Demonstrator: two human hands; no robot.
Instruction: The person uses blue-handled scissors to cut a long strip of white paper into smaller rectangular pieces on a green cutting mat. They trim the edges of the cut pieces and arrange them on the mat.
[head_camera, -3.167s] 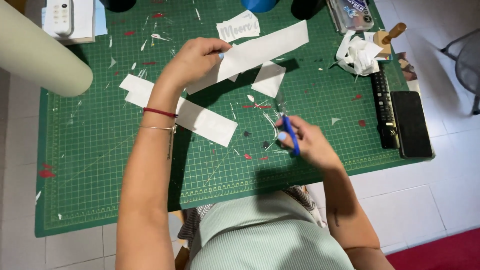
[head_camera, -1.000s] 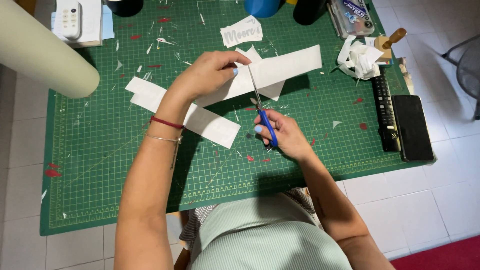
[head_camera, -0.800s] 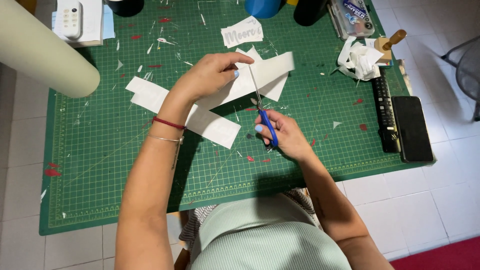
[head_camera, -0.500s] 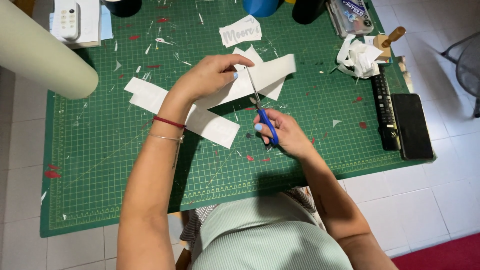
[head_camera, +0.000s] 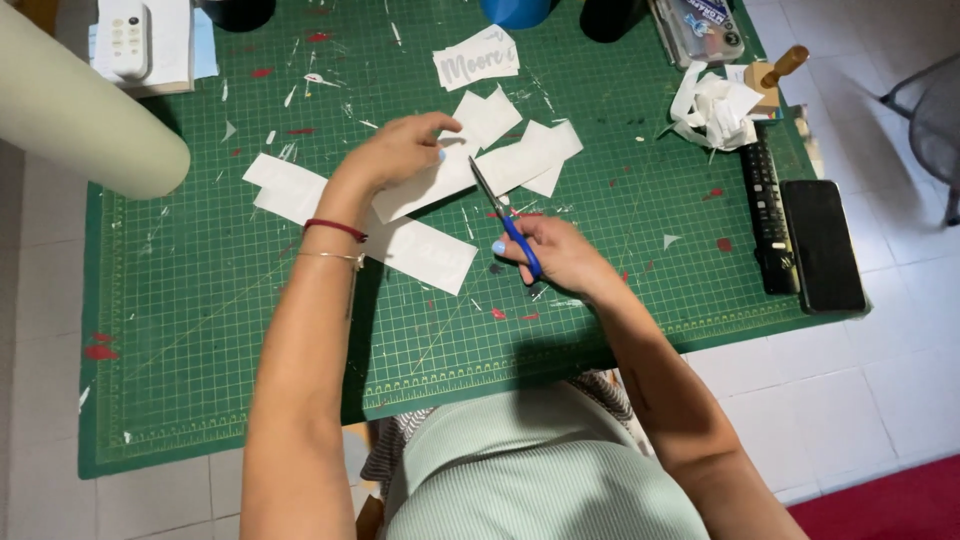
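**Green cutting mat, white strip under the scissors**

Green gridded cutting mat (head_camera: 200, 330) covers the worktop, dotted with paper slivers and red scraps. At the far left a thick cream roll (head_camera: 80, 110) lies across the mat's corner, and behind it a white remote control (head_camera: 127, 38) rests on a sheet of paper. A long white strip (head_camera: 290, 190) lies flat on the mat, running under the left forearm, which wears a red cord and a thin bracelet at the wrist.

The left hand (head_camera: 395, 152) is curled, its fingers pinching the near end of a white paper strip (head_camera: 440, 180) lifted above the mat. Blue-handled scissors (head_camera: 505, 220) meet that strip at its middle, the blades slightly apart at the paper's edge. The right hand (head_camera: 560, 255) is closed through the scissor handles, just below the strip. The strip's other part (head_camera: 530, 155) extends right of the blades, overlapping smaller white pieces. Further up lies a white cutout with script lettering (head_camera: 477, 58).

To the right sit crumpled white backing paper (head_camera: 712, 108), a wooden-handled tool (head_camera: 775, 70), a black ruler (head_camera: 765, 215) and a dark phone (head_camera: 822, 245).
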